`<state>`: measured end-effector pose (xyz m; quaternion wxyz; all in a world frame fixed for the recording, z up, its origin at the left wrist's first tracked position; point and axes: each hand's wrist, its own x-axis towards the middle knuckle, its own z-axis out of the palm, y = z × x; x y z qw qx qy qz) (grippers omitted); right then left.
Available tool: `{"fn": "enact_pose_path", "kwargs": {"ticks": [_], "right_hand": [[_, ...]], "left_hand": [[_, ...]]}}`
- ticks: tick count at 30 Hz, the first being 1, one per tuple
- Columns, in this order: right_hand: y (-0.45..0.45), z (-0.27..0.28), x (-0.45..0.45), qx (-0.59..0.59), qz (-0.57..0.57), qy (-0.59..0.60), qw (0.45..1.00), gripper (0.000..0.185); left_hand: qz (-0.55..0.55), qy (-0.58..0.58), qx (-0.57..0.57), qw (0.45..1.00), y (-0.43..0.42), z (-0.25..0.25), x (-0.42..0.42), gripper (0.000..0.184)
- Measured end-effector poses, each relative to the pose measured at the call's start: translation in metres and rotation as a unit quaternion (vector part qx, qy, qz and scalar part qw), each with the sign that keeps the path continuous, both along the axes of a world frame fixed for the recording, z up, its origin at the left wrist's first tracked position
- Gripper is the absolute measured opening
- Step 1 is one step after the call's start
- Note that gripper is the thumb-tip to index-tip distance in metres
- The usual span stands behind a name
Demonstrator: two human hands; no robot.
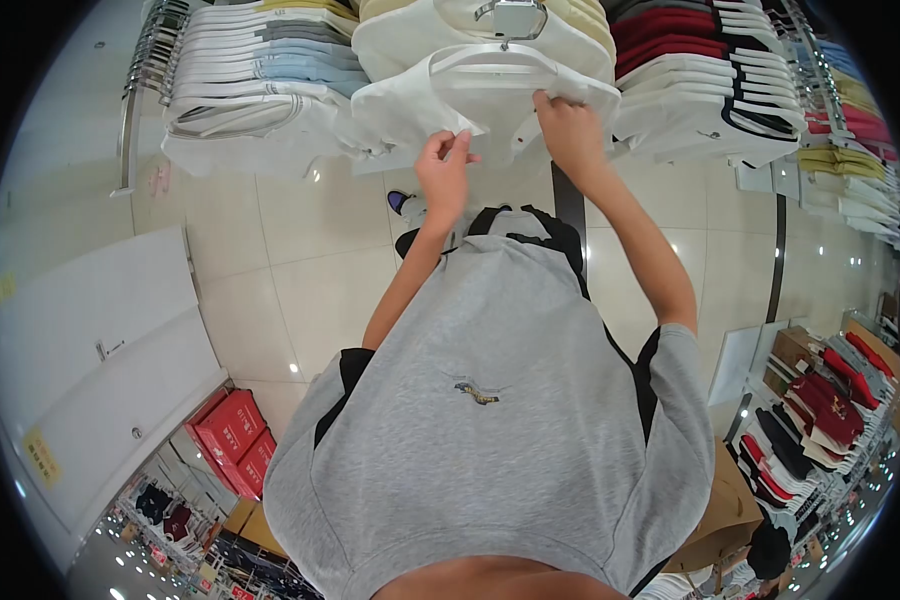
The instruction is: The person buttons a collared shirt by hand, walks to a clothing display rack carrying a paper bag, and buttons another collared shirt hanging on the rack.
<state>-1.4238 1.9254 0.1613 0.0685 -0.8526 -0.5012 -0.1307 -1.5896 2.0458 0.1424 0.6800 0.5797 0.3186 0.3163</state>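
Shiny pale floor tiles (320, 235) stretch through a clothes shop, with garments hung along the far side. Among these, at the far middle, a white shirt (395, 110) faces us on a pale hanger (495, 52), its neck parted at the front. We judge it light, soft and floppy, with little stiffness beyond the collar and the front edges, and in no danger of breaking. It could slide on the smooth hanger if tugged to one side, and white cloth would show any smudge. Those firmer front edges look the best places to take hold, in a light pinch, one on each side.

Our left hand (444, 175) has thumb and forefinger brought together on the left edge of the neck opening, the other fingers loose. Our right hand (570, 132) is a little farther off, fingers curled in, and seems to pinch the right edge; its thumb is partly hidden, so we cannot tell how firmly.

To the left hang white and light blue shirts (270, 105), and to the right white ones with dark trim (710, 105). Nearer us, red boxes (235, 430) sit at the left, and folded-looking red and dark clothes (820, 410) fill a rack at the right.
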Motion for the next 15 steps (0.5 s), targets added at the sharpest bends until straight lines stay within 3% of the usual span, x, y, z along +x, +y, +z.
{"fn": "enact_pose_path", "kwargs": {"ticks": [3,9,15], "right_hand": [[0.0,0.01,0.008,0.001,0.032,-0.012,0.999,0.018],[0.005,0.026,-0.046,0.154,0.029,0.31,0.938,0.016],[0.008,0.024,-0.069,0.243,-0.005,0.421,0.874,0.018]], "left_hand": [[0.0,-0.034,-0.023,0.999,0.0,0.0,0.002,0.018],[-0.009,-0.033,0.019,0.999,-0.012,0.011,0.006,0.017],[-0.015,-0.022,0.028,0.999,-0.013,0.015,0.006,0.016]]}}
